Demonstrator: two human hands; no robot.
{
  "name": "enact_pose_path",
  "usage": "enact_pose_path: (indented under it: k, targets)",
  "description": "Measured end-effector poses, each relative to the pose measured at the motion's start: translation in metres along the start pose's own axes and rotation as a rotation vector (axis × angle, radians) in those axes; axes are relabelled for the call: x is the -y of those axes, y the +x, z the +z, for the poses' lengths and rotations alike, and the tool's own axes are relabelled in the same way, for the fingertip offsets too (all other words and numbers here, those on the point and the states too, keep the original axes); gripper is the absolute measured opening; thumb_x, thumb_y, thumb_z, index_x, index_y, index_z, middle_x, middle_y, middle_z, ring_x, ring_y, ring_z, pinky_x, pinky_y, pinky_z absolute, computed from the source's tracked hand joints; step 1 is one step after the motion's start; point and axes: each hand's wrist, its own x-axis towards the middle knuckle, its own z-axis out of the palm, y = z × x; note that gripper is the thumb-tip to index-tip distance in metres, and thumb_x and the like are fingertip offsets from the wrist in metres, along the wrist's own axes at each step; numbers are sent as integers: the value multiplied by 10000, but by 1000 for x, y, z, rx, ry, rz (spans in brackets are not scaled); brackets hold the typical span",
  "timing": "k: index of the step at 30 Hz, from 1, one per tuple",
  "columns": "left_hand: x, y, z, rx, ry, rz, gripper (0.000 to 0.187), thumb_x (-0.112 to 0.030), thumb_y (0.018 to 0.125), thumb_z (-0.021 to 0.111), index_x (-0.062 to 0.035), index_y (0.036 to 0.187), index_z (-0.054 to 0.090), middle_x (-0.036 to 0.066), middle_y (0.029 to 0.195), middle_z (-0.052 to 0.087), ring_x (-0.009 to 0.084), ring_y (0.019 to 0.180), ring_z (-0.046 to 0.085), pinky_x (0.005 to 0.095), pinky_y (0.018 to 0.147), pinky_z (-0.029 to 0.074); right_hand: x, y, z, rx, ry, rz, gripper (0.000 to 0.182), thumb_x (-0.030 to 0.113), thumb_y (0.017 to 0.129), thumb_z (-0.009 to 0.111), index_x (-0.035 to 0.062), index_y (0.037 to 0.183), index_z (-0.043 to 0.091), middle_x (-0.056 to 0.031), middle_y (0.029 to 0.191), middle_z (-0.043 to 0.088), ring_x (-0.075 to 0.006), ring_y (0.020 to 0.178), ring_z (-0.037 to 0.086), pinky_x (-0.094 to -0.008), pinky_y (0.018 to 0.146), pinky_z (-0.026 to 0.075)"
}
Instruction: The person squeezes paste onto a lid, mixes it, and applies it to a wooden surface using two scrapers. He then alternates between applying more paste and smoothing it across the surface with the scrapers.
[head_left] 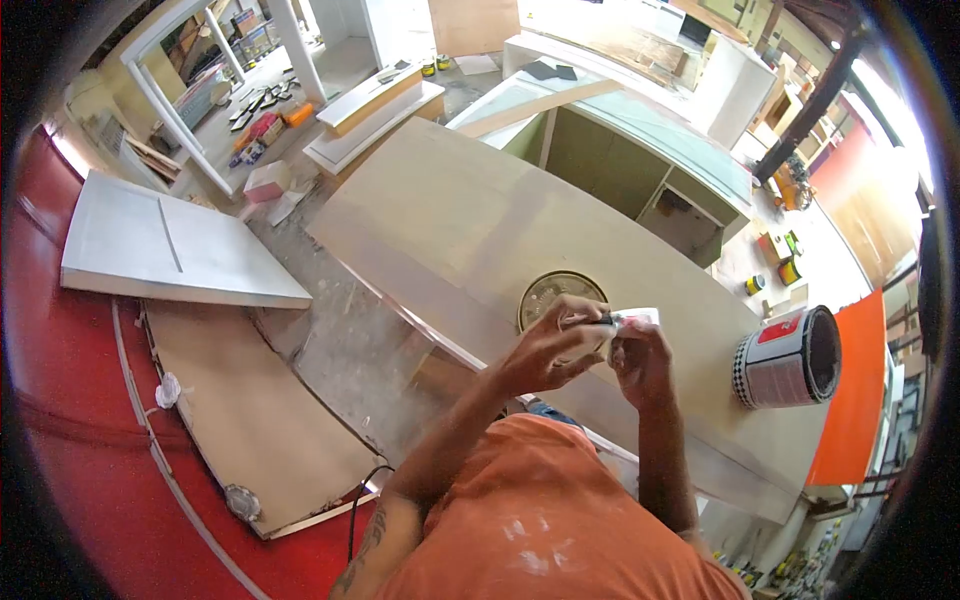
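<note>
Both hands meet in front of my chest, over the beige board (460, 215). Between them is a small white tube-like item (640, 317) with red print and a dark end. My right hand (640, 362) is closed round its lower side. The fingers of my left hand (558, 345) are pinched at its dark end. Just behind my left hand, a round gold-coloured lid (556, 289) lies on the board, partly covered by the fingers. To the right stands a large open can (775, 362) with a white and red label and a dark inside.
A white panel (180, 240) and a brown panel (250, 390) lie at the left by a red surface (70, 400). Behind the board is an open cabinet frame (600, 160). Small yellow-and-black cans (788, 271) stand at the right, near an orange panel (850, 390).
</note>
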Motion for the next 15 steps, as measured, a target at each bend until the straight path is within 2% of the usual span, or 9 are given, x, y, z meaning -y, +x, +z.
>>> enact_pose_path:
  k: [2,4,5,6,8,9,10,12,15]
  targets:
    - [-5,3,0,-95,132,-2,303,-42,806,714,-47,1091,611,123,1074,562,232,1071,574,338,837,513,-2,-1,-1,-13,-24,-55,244,232,862,614,25,985,578,-72,818,636,-139,644,601,-265,543,488]
    - [-8,6,7,-263,-480,-698,293,-80,825,724,-56,1095,612,104,1049,594,170,995,604,315,809,520,4,-8,6,-46,-287,-161,319,237,848,636,-38,1005,597,-121,860,667,-180,664,605,-298,592,483]
    - [-10,5,0,-87,-342,-740,226,-96,848,714,-40,1047,623,83,1052,609,126,929,615,304,796,521,4,-10,9,-105,-340,-177,313,221,848,641,-50,997,601,-138,858,674,-183,681,614,-308,607,490]
    - [-8,3,-1,-78,-353,-742,226,-96,848,714,-40,1047,623,83,1052,609,126,929,615,304,796,521,3,-11,11,-118,-341,-179,313,221,848,641,-50,997,601,-138,858,674,-183,681,614,-308,607,490]
    - [0,-1,6,-157,-445,-479,179,-60,835,708,-39,999,638,87,1040,608,165,957,616,329,804,518,3,-15,12,-53,-344,-230,313,213,853,636,-59,1002,599,-146,871,674,-186,687,623,-312,614,497]
    - [5,1,-1,-64,-73,-215,166,-10,800,704,-41,948,637,99,1054,593,247,997,614,378,852,509,1,-15,11,-75,-291,-174,299,228,857,622,-35,997,597,-123,840,667,-181,653,616,-302,586,491]
    - [5,1,-3,-52,-87,-217,166,-10,800,704,-41,948,637,99,1054,593,247,997,614,378,852,509,0,-14,9,-93,-288,-178,299,228,857,622,-35,997,597,-123,840,667,-181,653,616,-302,586,491]
    - [4,1,-6,84,120,116,203,9,759,709,-52,931,620,105,1066,582,310,1038,594,411,889,496,-3,-13,4,-26,39,40,278,248,864,602,-4,981,595,-98,797,652,-177,611,602,-291,554,482]
    - [7,-1,-6,91,64,144,205,9,757,706,-55,935,629,117,1075,589,307,1069,595,399,886,515,-3,-11,-1,-1,61,76,253,247,871,584,13,968,593,-90,776,643,-178,594,593,-293,540,478]
